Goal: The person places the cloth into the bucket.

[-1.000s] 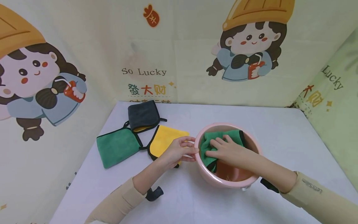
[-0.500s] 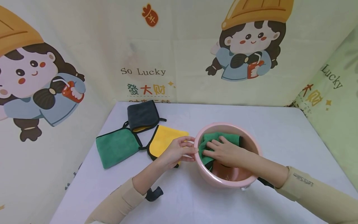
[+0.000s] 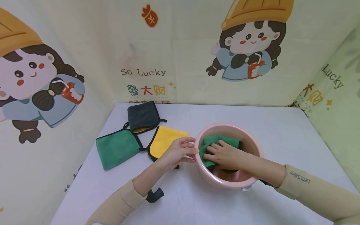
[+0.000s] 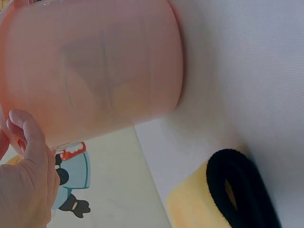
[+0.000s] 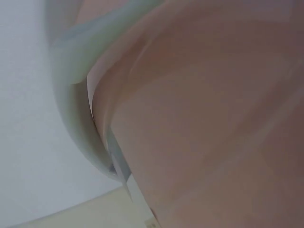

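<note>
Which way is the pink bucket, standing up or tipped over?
Standing up. The bucket opens upward, the right hand is down inside, and the bucket's bottom sits on the table.

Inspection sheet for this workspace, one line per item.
Surface: white table; cloths left, bucket right of centre.
Job's things: pink bucket, upright; green cloth bunched inside.
Clutter: dark cloth, yellow cloth, second green cloth; black piece by left sleeve, unidentified.
Hands: left hand touches bucket at its rim; right hand inside, on the bunched cloth.
Cables: nothing seen.
Surroundings: printed backdrop.
</note>
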`<action>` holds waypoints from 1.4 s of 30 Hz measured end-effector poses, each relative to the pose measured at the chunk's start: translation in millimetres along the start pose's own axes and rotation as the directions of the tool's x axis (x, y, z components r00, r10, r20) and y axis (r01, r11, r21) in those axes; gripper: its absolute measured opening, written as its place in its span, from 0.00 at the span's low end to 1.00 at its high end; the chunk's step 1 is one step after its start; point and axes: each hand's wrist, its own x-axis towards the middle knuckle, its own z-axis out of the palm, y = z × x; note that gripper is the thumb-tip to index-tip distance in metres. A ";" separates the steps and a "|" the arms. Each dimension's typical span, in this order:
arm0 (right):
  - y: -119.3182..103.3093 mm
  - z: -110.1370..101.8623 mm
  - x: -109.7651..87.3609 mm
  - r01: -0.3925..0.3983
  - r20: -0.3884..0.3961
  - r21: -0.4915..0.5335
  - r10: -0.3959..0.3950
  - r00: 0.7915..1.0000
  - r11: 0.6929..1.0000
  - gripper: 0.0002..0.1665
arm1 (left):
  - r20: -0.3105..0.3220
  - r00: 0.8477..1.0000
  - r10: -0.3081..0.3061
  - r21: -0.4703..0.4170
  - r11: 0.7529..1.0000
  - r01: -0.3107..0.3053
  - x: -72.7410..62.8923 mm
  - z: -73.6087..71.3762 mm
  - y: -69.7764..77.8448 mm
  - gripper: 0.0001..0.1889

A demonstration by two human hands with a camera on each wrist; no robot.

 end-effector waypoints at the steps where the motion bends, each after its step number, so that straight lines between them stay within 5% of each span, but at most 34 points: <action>1: -0.2 -0.2 -0.2 0.003 0.002 -0.006 -0.003 1.000 1.000 0.28 | 0.001 1.000 0.000 0.000 1.000 0.000 0.1 -0.2 -0.1 0.23; 10: -0.9 -0.9 0.3 0.005 0.067 -0.019 -0.003 0.998 1.000 0.29 | 0.004 1.000 0.006 0.002 1.000 -0.006 1.6 -1.8 -1.1 0.23; 15: 2.6 -7.0 -2.3 -0.052 0.091 0.108 0.042 0.995 0.993 0.34 | 0.015 1.000 0.005 -0.013 1.000 -0.004 1.5 -1.5 -0.5 0.24; 22: 16.1 -43.2 -22.5 -0.211 -0.036 0.368 0.240 0.970 0.906 0.30 | 0.014 1.000 0.002 -0.010 1.000 -0.002 0.9 -0.3 0.3 0.24; 24: 22.3 -57.5 -33.4 -0.261 -0.115 0.440 0.342 0.933 0.859 0.26 | 0.011 1.000 0.003 -0.011 1.000 -0.003 0.3 -0.2 0.3 0.24; 26: 28.8 -67.7 -47.3 -0.304 -0.193 0.506 0.450 0.872 0.807 0.27 | 0.009 1.000 0.006 -0.013 1.000 -0.006 0.0 -0.2 -0.2 0.24; 32: 36.7 -71.9 -86.8 -0.392 -0.313 0.673 0.721 0.618 0.628 0.41 | 0.006 1.000 0.010 -0.017 1.000 -0.009 -0.1 -1.2 -2.6 0.24; 35: 34.4 -64.8 -101.0 -0.448 -0.223 0.760 0.837 0.499 0.470 0.42 | 0.005 1.000 0.006 -0.019 1.000 -0.006 0.1 -1.4 -3.1 0.24; 38: 32.9 -56.2 -114.3 -0.488 -0.076 0.816 0.895 0.441 0.310 0.39 | 0.007 1.000 0.006 -0.023 1.000 -0.006 0.3 -1.1 -2.9 0.24; 40: 32.6 -51.1 -122.7 -0.496 0.039 0.844 0.900 0.434 0.203 0.38 | 0.006 1.000 0.006 -0.024 1.000 -0.006 0.4 -0.9 -2.6 0.24; 42: 32.5 -45.5 -130.2 -0.480 0.133 0.869 0.881 0.455 0.116 0.39 | 0.006 1.000 0.005 -0.025 1.000 -0.005 0.6 -0.6 -2.3 0.24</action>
